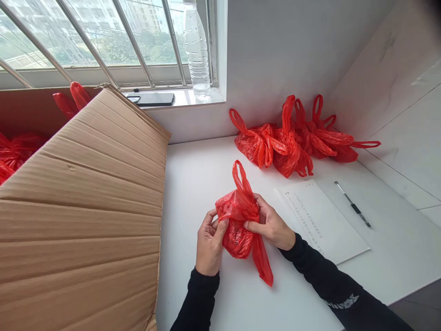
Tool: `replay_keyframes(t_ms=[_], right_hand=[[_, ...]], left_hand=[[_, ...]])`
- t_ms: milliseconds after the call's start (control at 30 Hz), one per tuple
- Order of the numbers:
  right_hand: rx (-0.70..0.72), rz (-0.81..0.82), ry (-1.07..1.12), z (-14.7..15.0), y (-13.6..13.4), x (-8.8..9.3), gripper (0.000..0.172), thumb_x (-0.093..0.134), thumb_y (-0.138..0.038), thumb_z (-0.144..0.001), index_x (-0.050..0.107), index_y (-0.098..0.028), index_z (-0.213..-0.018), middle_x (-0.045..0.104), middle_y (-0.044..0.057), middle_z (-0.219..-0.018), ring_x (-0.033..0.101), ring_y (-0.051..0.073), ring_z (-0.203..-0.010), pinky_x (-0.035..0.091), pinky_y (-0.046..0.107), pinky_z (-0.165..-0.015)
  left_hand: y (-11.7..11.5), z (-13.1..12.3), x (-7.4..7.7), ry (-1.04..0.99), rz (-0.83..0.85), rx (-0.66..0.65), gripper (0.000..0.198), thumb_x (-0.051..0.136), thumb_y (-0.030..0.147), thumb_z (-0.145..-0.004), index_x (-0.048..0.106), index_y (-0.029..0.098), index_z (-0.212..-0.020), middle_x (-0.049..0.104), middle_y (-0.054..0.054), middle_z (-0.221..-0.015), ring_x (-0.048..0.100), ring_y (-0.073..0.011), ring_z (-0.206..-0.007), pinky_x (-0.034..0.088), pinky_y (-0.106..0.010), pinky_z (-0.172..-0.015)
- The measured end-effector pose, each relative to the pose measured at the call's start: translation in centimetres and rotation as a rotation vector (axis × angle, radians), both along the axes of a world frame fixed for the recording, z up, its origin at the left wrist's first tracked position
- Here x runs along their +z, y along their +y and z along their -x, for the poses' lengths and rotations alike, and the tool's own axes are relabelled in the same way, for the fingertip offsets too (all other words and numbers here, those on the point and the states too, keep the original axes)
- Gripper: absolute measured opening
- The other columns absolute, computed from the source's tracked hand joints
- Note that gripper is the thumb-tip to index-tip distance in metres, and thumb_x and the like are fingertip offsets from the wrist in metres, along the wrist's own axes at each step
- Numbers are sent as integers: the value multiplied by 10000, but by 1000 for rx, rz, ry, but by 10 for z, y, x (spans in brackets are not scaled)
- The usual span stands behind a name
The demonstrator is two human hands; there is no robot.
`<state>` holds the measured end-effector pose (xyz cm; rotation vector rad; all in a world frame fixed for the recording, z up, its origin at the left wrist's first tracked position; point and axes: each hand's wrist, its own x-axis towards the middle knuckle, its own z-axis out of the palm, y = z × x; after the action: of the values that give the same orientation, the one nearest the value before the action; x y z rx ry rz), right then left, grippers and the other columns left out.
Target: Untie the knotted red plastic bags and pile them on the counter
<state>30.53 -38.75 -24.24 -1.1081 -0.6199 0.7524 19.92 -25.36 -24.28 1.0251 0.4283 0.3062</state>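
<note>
A small red plastic bag (239, 220) is held between both hands above the white table (206, 184). My left hand (208, 243) grips its left side, thumb pressed on the plastic. My right hand (270, 225) pinches the bag's gathered neck from the right. One bag handle loop stands up and another hangs down toward me. Both sleeves are black.
A large cardboard box (86, 207) with more red bags inside fills the left. Several tied red bags (292, 138) lie by the back wall. A printed sheet (322, 220) and a pen (353, 204) lie to the right. A water bottle (197, 50) and a phone (151, 99) rest on the windowsill.
</note>
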Motion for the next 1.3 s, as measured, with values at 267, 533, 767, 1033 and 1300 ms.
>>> replay_keyframes(t_ms=[267, 533, 767, 1033, 1300], right_hand=[[-182, 10, 56, -5, -1, -3, 442, 643, -197, -854, 479, -269, -1258, 631, 30, -1059, 604, 204, -988, 479, 349, -889], [-129, 36, -8, -6, -1, -1, 490, 680, -238, -823, 469, -264, -1264, 614, 43, -1124, 589, 221, -1039, 473, 385, -937], [-107, 51, -5, -4, -2, 0, 470, 674, -263, -839, 471, -266, -1263, 615, 41, -1111, 601, 212, -1000, 482, 373, -909], [-100, 30, 20, -4, -2, -1, 488, 673, -235, -832, 472, -250, -1275, 616, 46, -1116, 600, 204, -981, 482, 370, -896], [-57, 25, 55, -2, -3, 6, 646, 665, -231, -797, 394, -280, -1381, 616, 52, -1144, 586, 247, -1060, 476, 413, -908]], left_hand=[[-8, 2, 8, -44, -139, -190, 799, 755, 202, -765, 314, 278, -1427, 587, -130, -1327, 616, -276, -1148, 534, -362, -908], [-4, -2, -2, 37, -108, -110, 404, 784, 222, -731, 609, 158, -1091, 716, -96, -1045, 684, -218, -912, 564, -326, -805], [-6, 0, -1, 69, -138, -136, 290, 782, 268, -735, 645, 134, -952, 719, -60, -859, 687, -196, -710, 585, -309, -618], [-8, 0, 1, 57, -172, -176, 222, 751, 251, -761, 635, 146, -919, 675, -16, -750, 635, -158, -585, 564, -304, -555], [-8, 1, 7, 89, -197, -188, 291, 758, 291, -750, 670, 152, -990, 673, -14, -746, 601, -147, -475, 535, -305, -484]])
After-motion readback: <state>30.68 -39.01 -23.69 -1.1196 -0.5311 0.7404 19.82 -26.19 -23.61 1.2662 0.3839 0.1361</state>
